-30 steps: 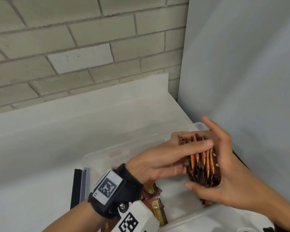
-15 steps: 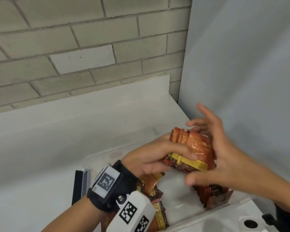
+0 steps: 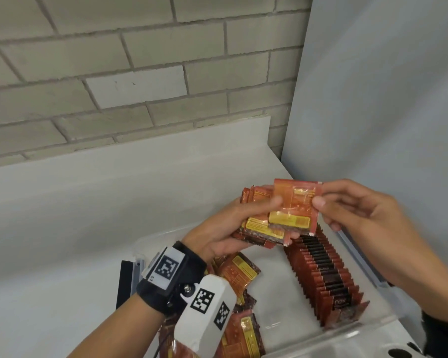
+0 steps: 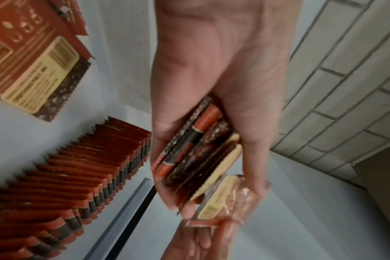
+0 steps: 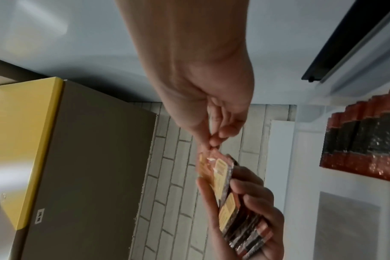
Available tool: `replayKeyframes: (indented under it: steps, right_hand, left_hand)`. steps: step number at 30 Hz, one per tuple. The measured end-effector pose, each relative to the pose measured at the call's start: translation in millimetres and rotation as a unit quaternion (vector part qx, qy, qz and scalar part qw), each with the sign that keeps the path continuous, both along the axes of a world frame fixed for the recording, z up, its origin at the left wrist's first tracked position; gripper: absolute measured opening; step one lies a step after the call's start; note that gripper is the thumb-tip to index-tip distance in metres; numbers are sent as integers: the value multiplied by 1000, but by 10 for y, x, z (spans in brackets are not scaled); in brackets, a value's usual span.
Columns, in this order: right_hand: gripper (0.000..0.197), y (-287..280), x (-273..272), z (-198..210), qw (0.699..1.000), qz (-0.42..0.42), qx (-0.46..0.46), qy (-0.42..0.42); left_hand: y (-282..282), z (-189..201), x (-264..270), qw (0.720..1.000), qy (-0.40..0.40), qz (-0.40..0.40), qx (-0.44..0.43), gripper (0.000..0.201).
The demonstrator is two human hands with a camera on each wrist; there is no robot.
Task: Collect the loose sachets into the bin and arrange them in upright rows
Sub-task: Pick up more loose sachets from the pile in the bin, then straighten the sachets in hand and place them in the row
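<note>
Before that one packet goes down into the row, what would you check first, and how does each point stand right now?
1. Right hand pinches the single sachet securely: ok.
2. Left hand grips the remaining stack: ok.
3. Upright row in the bin standing, not toppled: ok.
4. Free room at the row's far end for another sachet: cannot tell, hands cover it.
5. Single sachet faces the same way as the row: cannot tell.
6. Loose sachets still lie flat in the bin: not ok.

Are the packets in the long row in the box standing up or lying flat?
Standing up. The row of sachets sits on edge, packed face to face along the bin wall, only top edges showing. The loose sachets beside them lie flat.
</note>
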State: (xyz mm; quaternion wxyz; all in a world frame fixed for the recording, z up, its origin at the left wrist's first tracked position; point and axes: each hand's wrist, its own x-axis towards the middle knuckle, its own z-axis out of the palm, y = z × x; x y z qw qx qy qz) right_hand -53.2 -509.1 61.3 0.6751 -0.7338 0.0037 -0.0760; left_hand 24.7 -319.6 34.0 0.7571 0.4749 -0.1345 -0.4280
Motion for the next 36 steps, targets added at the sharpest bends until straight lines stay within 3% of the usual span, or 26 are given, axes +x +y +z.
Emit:
replayKeyframes:
  steps: [5,11,14,17,18,19,21,25,28,33,36]
  right_hand:
    - [10,-40,-86,128,995,4,-38,-94]
    - [20,-106,-102,-32,986,72,-83,-122]
    - [20,-101,-84,-42,995,48,-68,-56]
    - [18,-91,-51,-21,997,6,53,52]
    - [21,-71,-47,1,992,24,92,86]
    - [37,-47,-44,7,986,51,107,117]
    - [53,27,-42,9,980,85,100,153]
    - [24,142,15,6,978,45,113,167]
    - [16,177,66,27,978,28,128,163]
    - [23,-2,125,196,987,0,55,150]
    - [20,-149,182,291,984,5,-106,142]
  left_hand:
    - [8,-56,26,998,49,-11,-26,51]
    - [17,-109,62,999,14,-32,-21,53]
    - [17,-129,76,999,4,6,-32,52]
    - [15,-127,91,998,0,59,-38,46]
    - [16,-128,97,997,-2,72,-41,45]
    - [17,-129,103,996,-5,82,-43,43]
    - [12,-117,93,994,-12,96,-43,35]
    - [16,-97,74,992,-10,118,-42,30]
    - [29,-68,73,991,-24,129,-14,33]
    - [113,78,115,986,-44,152,55,32]
    - [258,205,184,978,-77,143,133,44]
